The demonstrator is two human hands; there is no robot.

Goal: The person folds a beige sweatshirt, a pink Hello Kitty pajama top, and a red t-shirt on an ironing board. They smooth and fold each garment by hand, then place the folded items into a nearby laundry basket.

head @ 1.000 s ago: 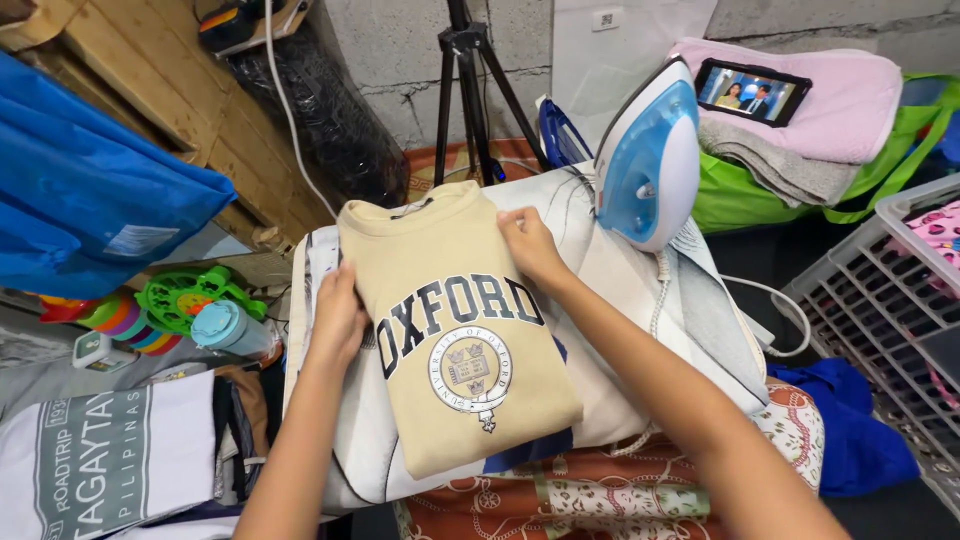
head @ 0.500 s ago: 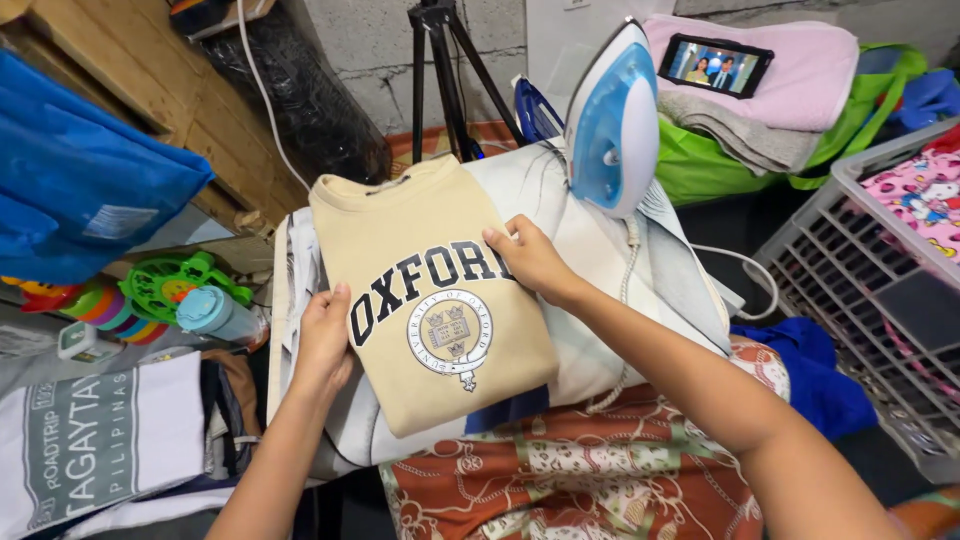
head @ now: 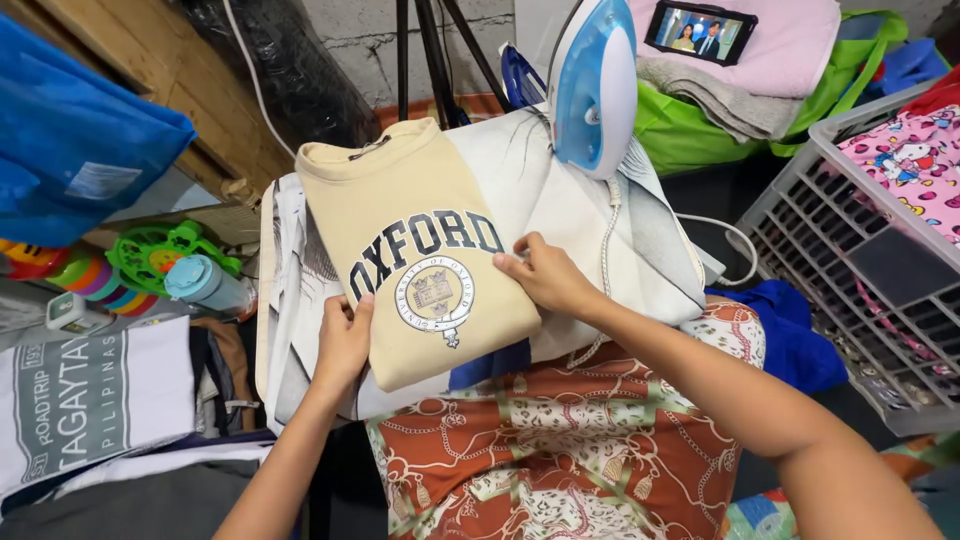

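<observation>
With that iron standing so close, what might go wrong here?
The iron stands on end at the board's far edge; a tug on its cord, running beside the right hand, might topple it. The folded sweatshirt, held by both hands, left hand too, may come unfolded if lifted.

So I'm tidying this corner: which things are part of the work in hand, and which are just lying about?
In hand:
left hand and right hand on the folded beige sweatshirt
pale ironing cloth
blue-and-white iron, upright

Lying about:
laundry basket
phone
green toy
blue bottle
</observation>
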